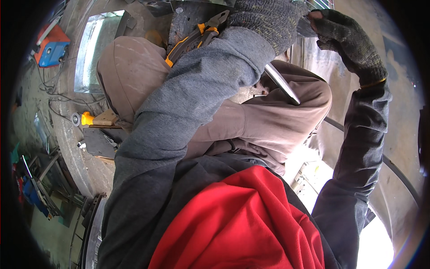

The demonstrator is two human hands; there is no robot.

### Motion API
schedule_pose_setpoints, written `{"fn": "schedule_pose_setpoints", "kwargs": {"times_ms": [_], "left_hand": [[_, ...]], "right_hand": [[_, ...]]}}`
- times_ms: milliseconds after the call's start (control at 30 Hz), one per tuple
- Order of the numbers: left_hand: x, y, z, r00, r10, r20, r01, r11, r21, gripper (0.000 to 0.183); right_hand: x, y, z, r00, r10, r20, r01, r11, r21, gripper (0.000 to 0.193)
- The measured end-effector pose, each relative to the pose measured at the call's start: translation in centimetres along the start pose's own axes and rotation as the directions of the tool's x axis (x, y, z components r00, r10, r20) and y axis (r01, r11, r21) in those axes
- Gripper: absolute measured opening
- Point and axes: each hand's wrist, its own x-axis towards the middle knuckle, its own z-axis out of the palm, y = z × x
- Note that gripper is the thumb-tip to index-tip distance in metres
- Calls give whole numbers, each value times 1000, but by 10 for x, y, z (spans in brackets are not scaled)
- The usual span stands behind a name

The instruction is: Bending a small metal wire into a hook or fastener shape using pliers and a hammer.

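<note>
My left hand (268, 21), in a dark knit work glove, is closed at the top centre; its fingers are mostly hidden behind the back of the hand. Close to its right is my right hand (351, 42), in a matching glove with bare fingertips, its fingers bent and pinching at a small grey metal piece (306, 28) between the hands. A shiny metal rod (283, 85) slants out from under my left cuff, its lower end over my right leg; whether the hand holds it is hidden. Combination pliers (197, 38) with black and orange handles lie left of my left wrist.
A bright sheet-metal piece (85, 54) lies beyond my left knee. Farther left stands a red and blue machine (53, 49) with cables on the floor. Near my left thigh are a wooden block (105, 118) and a yellow item (87, 118) beside a small wheel. Metal sheeting (363, 125) spreads out at right.
</note>
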Motion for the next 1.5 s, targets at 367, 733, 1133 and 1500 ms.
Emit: {"fn": "schedule_pose_setpoints", "kwargs": {"times_ms": [367,733,1133,1500], "left_hand": [[0,0,-4,1000,10,-10,-10,1000,-23,26],[-4,-4,-6,997,73,-23,-73,997,2,32],[-3,-5,-7,996,90,-8,-90,996,11,22],[-1,-4,-19,996,85,-29,-87,992,-90,23]], "right_hand": [[-21,13,42,974,6,-225,45,974,220,43],[-15,19,65,806,-475,-353,336,858,-389,35],[-18,13,48,884,-202,-421,89,958,-274,29],[-58,28,28,905,-285,-317,296,955,-13,33]]}}
